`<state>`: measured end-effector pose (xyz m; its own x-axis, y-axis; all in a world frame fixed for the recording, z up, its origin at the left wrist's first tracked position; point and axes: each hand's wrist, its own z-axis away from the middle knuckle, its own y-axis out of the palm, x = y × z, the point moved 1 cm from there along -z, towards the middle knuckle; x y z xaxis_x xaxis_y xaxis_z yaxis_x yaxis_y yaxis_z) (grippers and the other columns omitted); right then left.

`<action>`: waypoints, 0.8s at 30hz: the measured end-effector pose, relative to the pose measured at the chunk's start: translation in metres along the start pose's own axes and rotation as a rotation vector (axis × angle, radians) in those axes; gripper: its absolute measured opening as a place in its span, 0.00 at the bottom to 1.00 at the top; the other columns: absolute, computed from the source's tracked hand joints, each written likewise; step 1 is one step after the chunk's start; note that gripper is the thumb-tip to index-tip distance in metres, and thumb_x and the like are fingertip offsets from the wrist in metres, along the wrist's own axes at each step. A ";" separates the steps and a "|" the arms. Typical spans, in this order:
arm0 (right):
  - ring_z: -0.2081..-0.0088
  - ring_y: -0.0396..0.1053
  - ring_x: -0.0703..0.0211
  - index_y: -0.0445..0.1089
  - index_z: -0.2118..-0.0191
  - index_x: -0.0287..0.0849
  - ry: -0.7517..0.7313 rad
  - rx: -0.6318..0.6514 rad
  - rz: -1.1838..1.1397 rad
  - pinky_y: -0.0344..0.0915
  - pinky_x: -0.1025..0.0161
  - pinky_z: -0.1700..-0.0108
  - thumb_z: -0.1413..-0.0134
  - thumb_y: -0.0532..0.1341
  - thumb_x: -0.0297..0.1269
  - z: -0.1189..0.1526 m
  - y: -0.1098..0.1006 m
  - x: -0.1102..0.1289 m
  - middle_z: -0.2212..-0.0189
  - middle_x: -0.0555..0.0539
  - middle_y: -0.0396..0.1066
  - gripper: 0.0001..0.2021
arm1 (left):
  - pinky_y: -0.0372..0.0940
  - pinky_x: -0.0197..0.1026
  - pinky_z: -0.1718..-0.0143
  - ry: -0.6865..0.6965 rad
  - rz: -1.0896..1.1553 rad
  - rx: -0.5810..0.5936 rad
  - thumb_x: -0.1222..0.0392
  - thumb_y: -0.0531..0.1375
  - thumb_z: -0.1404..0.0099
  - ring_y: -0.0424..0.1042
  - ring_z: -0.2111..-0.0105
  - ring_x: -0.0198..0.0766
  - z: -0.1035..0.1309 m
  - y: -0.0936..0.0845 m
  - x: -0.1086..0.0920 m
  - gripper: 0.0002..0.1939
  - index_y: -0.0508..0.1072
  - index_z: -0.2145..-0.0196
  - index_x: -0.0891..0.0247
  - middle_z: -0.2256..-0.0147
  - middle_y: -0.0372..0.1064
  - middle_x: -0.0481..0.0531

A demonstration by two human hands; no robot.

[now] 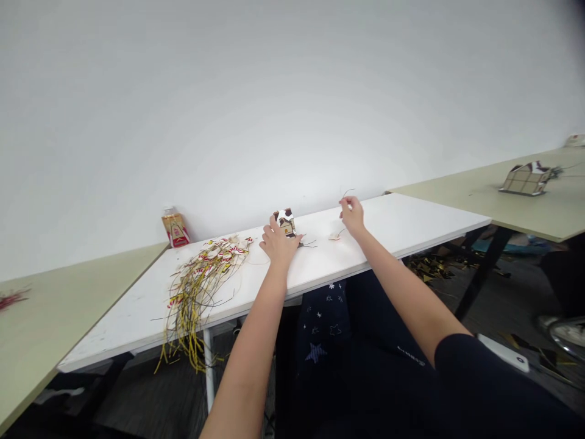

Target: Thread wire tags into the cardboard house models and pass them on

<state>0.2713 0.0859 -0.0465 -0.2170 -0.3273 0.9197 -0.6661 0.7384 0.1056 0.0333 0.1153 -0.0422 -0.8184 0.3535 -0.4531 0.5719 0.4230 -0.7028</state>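
My left hand [278, 245] is closed round a small paper house [287, 227] standing on the white table [388, 219]. The house has brown and white roof markings and a tan front. Thin dark wires [309, 244] stick out by its base, near my left thumb. To the right, my right hand [353, 216] is raised a little above the tabletop, its fingers pinched on a thin dark wire [349, 190]. Below that hand is a small pale piece [335, 237] with a wire end rising from it. I cannot tell whether the two wire parts are one.
A bundle of yellow and dark wires with red-white pieces [201, 274] hangs over the front edge at left. Behind it stands a gold and red box [175, 228]. Another paper house [526, 178] sits on the right-hand table [479, 189]. Scraps [432, 266] litter the floor.
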 end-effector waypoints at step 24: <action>0.71 0.64 0.60 0.74 0.63 0.42 -0.370 0.213 0.337 0.66 0.58 0.60 0.46 0.58 0.39 0.047 0.006 -0.026 0.62 0.45 0.75 0.10 | 0.52 0.65 0.41 -0.162 0.385 0.241 0.50 0.72 0.55 0.64 0.41 0.60 -0.013 0.023 0.013 0.59 0.41 0.35 0.51 0.42 0.67 0.62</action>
<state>0.2394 0.0713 -0.0876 -0.6550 -0.3073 0.6903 -0.6377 0.7149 -0.2868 0.0361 0.1406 -0.0571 -0.5590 0.3039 -0.7714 0.8213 0.0751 -0.5656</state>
